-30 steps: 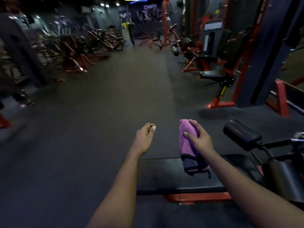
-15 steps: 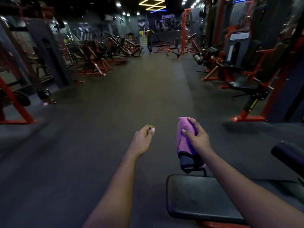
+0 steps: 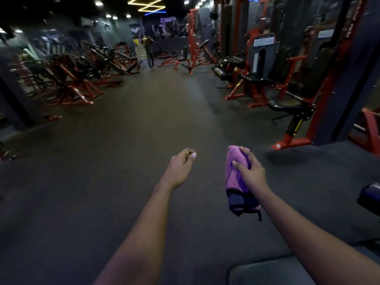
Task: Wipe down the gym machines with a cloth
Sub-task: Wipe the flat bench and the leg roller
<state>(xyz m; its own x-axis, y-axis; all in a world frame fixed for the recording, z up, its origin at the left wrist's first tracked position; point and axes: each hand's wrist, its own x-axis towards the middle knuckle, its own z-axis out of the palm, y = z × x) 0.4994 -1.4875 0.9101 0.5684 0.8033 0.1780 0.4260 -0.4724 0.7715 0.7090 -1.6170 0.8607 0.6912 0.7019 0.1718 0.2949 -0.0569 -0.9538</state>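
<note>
My right hand [image 3: 249,171] grips a folded purple cloth [image 3: 236,182] with a dark trim, held up in front of me over the floor. My left hand [image 3: 181,165] is stretched out beside it, fingers loosely curled, holding nothing. A black padded bench seat [image 3: 267,274] shows at the bottom right edge, under my right forearm. A black roller pad [image 3: 370,197] pokes in at the right edge. Red-framed machines with black seats [image 3: 287,103] stand along the right side.
A wide dark rubber floor aisle [image 3: 154,130] runs ahead. Rows of red and black machines [image 3: 72,83] line the left side. A person [image 3: 149,52] stands far down the aisle. A dark pillar [image 3: 337,79] rises at the right.
The view has lifted and shifted, so the bench has slid down toward the bottom right corner. Both hands keep the same pose, the right still holding the cloth.
</note>
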